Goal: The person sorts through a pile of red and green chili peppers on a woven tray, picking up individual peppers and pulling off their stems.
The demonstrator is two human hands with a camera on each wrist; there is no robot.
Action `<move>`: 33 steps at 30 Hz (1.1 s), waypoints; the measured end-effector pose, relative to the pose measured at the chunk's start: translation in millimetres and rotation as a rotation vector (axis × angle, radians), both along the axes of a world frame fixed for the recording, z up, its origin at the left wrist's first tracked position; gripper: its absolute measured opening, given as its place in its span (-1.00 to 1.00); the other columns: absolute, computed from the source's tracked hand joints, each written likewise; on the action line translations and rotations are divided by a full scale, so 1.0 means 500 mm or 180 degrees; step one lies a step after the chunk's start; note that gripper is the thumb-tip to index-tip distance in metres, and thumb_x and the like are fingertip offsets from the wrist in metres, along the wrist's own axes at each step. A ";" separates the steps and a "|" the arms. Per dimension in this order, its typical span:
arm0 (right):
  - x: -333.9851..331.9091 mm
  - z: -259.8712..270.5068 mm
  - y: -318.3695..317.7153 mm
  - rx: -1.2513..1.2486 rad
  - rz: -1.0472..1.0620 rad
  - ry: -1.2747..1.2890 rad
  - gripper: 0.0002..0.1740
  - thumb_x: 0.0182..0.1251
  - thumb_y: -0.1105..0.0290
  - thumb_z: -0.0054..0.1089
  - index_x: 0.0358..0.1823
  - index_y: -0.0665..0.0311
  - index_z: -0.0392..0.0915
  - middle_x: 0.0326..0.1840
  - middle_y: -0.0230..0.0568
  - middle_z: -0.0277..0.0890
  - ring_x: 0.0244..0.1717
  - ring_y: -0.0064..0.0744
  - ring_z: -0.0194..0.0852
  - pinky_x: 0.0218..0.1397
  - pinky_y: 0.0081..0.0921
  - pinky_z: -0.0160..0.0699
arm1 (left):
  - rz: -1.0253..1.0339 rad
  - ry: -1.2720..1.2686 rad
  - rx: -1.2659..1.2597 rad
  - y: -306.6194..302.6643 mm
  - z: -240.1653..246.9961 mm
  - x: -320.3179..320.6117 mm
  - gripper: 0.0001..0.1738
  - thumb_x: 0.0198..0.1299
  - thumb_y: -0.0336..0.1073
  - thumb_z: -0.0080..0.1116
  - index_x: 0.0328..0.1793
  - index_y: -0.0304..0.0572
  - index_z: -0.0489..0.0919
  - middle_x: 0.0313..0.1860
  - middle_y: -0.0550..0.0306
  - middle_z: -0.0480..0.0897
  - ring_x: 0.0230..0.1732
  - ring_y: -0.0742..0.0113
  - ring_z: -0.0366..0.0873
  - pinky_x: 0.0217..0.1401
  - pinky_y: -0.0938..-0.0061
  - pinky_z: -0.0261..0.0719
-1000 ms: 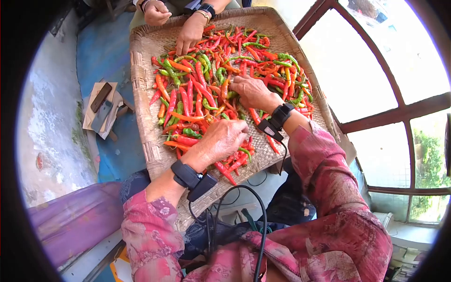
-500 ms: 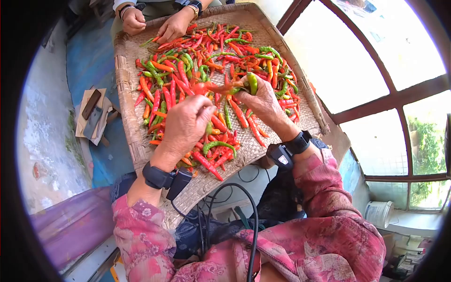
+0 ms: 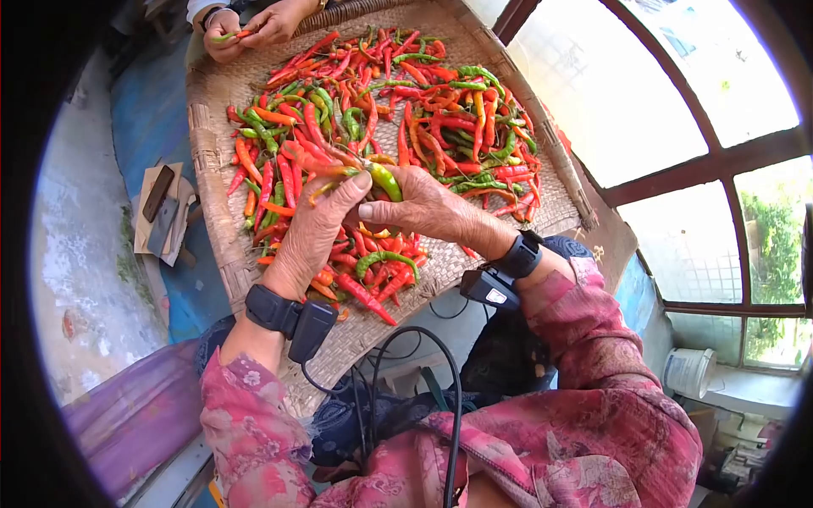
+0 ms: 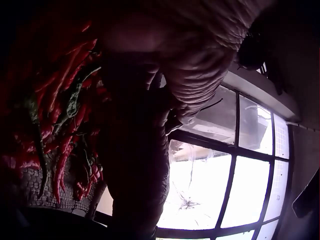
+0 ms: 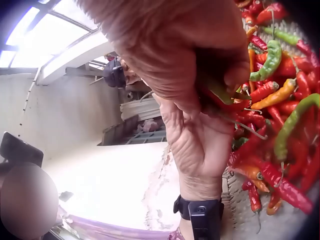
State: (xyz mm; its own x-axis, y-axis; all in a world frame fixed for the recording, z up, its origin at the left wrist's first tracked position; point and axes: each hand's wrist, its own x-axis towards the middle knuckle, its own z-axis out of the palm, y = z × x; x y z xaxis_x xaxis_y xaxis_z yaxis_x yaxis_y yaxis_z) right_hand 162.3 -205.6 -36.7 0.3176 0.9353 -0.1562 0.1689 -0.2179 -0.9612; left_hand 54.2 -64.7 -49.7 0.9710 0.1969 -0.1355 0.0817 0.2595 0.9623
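Nearest me, pink floral sleeves (image 3: 593, 381) fill the bottom of the frame, and here's the change: the two hands, apart half a second ago, have met at the centre. The left hand (image 3: 315, 227) pinches a red chili pepper (image 3: 317, 163) at its end; the right hand (image 3: 428, 207) grips a green chili pepper (image 3: 386, 181), thumb bent in close beside the left one. I read that as lifted peppers being worked between both hands, no longer picked from the heap. Just beyond, the loose chili peppers (image 3: 457, 131), red, green and orange, lie spread across the woven tray (image 3: 201, 152). Up at the upper left, the other person's hands (image 3: 275, 24) have come together too, pinching a small chili pepper (image 3: 223, 37) over the tray's rim. Farthest, the window (image 3: 721, 178) glares at the right.
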 end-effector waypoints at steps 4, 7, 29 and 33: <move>-0.003 -0.012 0.001 0.0231 -0.0237 0.0831 -0.59 0.29 0.28 0.21 0.03 0.37 0.36 -0.33 -0.28 0.51 -0.39 -0.59 0.51 -0.41 -0.61 0.54 | 0.0574 -0.0140 -0.0681 0.012 -0.023 0.009 -0.71 0.24 -0.21 0.06 -0.02 -0.25 0.52 -0.20 0.21 0.57 -0.21 0.51 0.53 -0.11 0.57 0.52; -0.003 -0.013 0.002 0.0300 -0.0253 0.0917 -0.69 0.36 0.33 0.11 0.00 0.37 0.37 -0.34 -0.29 0.50 -0.45 -0.61 0.52 -0.50 -0.66 0.53 | 0.0602 -0.0079 -0.0809 0.026 -0.036 0.010 -0.80 0.25 -0.29 0.05 -0.09 -0.22 0.55 -0.15 0.21 0.57 -0.07 0.47 0.49 0.14 0.49 0.40; 0.011 -0.050 -0.010 0.0189 0.0041 -0.1918 -0.74 0.29 0.25 0.03 -0.35 0.33 0.47 -0.53 0.10 0.44 -0.43 0.12 0.48 -0.36 -0.10 0.43 | 0.0498 0.0132 0.0186 0.006 -0.021 0.008 -0.80 0.21 -0.22 0.19 -0.16 -0.18 0.57 -0.40 0.42 0.49 -0.40 0.66 0.39 -0.33 0.69 0.35; 0.043 -0.018 -0.023 -0.1136 -0.0191 -0.2866 -0.81 0.31 0.29 0.02 -0.26 0.24 0.52 -0.50 -0.03 0.49 -0.38 -0.08 0.57 -0.23 -0.21 0.55 | 0.0756 0.0187 0.0101 0.029 -0.040 0.013 -0.75 0.21 -0.16 0.22 -0.20 -0.19 0.57 -0.42 0.40 0.49 -0.41 0.67 0.38 -0.35 0.69 0.33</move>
State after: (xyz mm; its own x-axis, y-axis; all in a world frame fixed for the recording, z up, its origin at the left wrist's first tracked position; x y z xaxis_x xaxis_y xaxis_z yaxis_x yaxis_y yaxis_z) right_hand 183.8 -217.2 -45.9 0.5028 0.8583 -0.1028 0.7882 -0.5040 -0.3531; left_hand 60.7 -50.2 -69.8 0.8876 0.4237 -0.1806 0.0782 0.2479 0.9656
